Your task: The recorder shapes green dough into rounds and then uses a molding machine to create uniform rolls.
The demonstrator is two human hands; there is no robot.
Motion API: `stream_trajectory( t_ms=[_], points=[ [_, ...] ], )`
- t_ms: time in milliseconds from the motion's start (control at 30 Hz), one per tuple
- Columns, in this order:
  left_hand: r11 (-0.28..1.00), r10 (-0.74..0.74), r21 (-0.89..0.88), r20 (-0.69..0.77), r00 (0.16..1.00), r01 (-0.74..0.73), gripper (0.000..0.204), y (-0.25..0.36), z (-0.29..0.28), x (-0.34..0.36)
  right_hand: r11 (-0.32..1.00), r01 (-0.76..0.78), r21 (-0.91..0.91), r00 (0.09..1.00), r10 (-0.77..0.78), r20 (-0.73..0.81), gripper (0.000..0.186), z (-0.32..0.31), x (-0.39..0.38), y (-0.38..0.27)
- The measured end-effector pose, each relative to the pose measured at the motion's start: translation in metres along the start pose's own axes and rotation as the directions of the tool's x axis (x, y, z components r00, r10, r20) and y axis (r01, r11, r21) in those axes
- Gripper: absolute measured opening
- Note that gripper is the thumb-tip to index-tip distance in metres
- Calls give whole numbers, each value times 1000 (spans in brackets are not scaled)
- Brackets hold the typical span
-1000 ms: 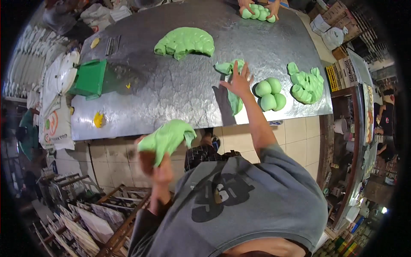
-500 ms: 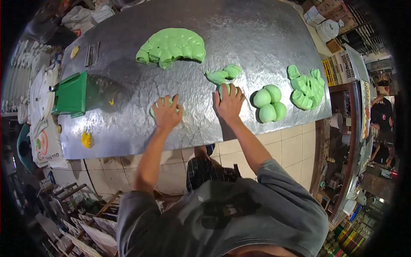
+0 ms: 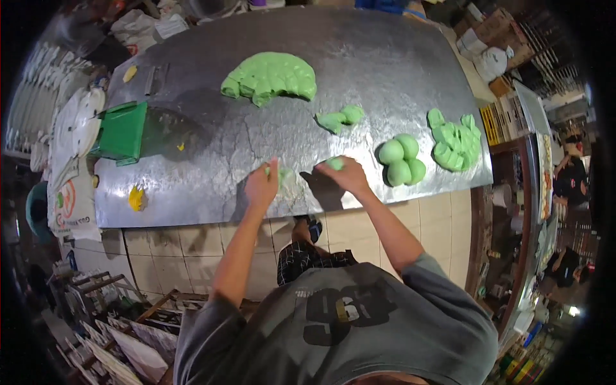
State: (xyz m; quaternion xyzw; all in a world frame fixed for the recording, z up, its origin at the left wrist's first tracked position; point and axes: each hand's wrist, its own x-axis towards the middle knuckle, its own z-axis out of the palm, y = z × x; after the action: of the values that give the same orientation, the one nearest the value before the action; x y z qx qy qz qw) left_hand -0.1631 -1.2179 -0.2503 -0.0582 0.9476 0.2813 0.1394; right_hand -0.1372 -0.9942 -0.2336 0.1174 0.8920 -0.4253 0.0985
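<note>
My left hand (image 3: 261, 186) is turned on its side near the table's front edge, its fingers curled round a small piece of green dough (image 3: 286, 176) that shows partly past them. To its right, my right hand (image 3: 350, 176) grips a green dough ball (image 3: 335, 163), slightly above the metal table (image 3: 212, 147), where its shadow falls. Beyond that hand lie small torn lumps of green dough (image 3: 340, 119). Several smooth green dough balls (image 3: 399, 172) sit bunched together to its right.
A large green dough slab (image 3: 273, 74) lies farther back. More cut green dough (image 3: 457, 144) rests near the right edge. On the left are a green plastic container (image 3: 122, 133), a yellow dough scrap (image 3: 136, 198) and a metal bar (image 3: 151, 82). Crates (image 3: 507, 119) stand beyond the right edge.
Both hands were lying flat with fingers spread over dough on the table. Now their fingers have closed, the left hand has turned sideways, and the right has come nearer with a ball in it.
</note>
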Motion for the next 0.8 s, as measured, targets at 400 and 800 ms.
stream_trajectory(
  t_ms=[400, 800],
  points=[
    [906, 411, 360, -613, 675, -225, 50, -96, -4, 67, 648, -71, -758, 611, -572, -547, 35, -13, 72, 45],
    [951, 219, -214, -40, 975, -222, 44, -127, -18, 70, 978, 208, 8, 973, -207, 102, 26, -29, 74, 108]
  ],
)
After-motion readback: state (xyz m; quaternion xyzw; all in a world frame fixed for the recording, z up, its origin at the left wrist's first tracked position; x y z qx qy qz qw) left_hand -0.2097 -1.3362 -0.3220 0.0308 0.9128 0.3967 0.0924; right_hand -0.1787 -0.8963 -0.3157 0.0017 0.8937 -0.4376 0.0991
